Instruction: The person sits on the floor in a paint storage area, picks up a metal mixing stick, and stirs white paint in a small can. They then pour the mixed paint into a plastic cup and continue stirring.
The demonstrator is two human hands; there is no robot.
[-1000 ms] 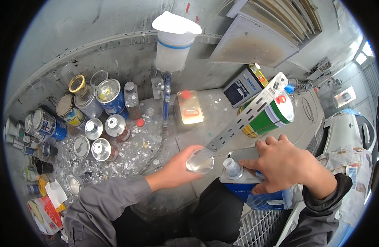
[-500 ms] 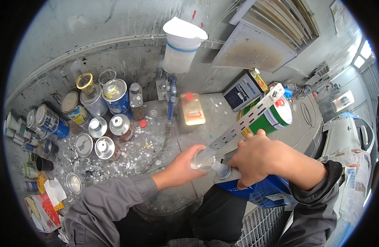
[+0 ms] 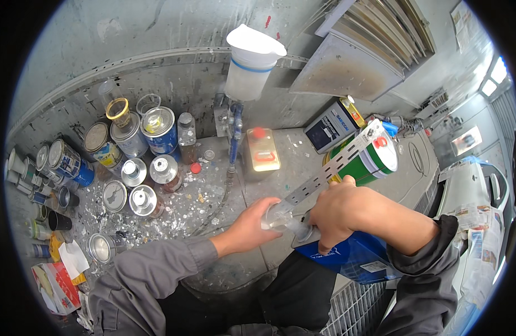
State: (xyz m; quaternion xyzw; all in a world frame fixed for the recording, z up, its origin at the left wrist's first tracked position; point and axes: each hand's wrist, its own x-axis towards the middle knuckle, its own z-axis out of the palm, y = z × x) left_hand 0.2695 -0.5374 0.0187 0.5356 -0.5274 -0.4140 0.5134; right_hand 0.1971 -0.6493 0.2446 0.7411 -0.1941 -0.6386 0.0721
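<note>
My left hand [image 3: 248, 228] is wrapped around a clear plastic cup [image 3: 273, 219] at the middle of the bench. A long perforated mixing stick [image 3: 337, 166] stands slanted in the cup, its upper end leaning toward the right. My right hand [image 3: 346, 208] grips the top of a blue rectangular can [image 3: 356, 259], which lies tipped toward the cup. The pale spout [image 3: 300, 230] of the can is at the cup's rim, right beside my left fingers. My right fingers partly cover the can's handle. Whether liquid is flowing I cannot make out.
Paint tins [image 3: 158, 131] and metal-topped bottles crowd the left. Behind the cup stand a yellowish jug [image 3: 262, 155], a dark rectangular can [image 3: 330, 127] and a green-and-white drum [image 3: 375, 154]. A strainer dispenser [image 3: 249, 75] hangs on the wall. Floor grating [image 3: 356, 305] lies at lower right.
My right hand has tilted the blue can a little further, bringing its spout closer to the cup. My left hand and the cup have hardly moved.
</note>
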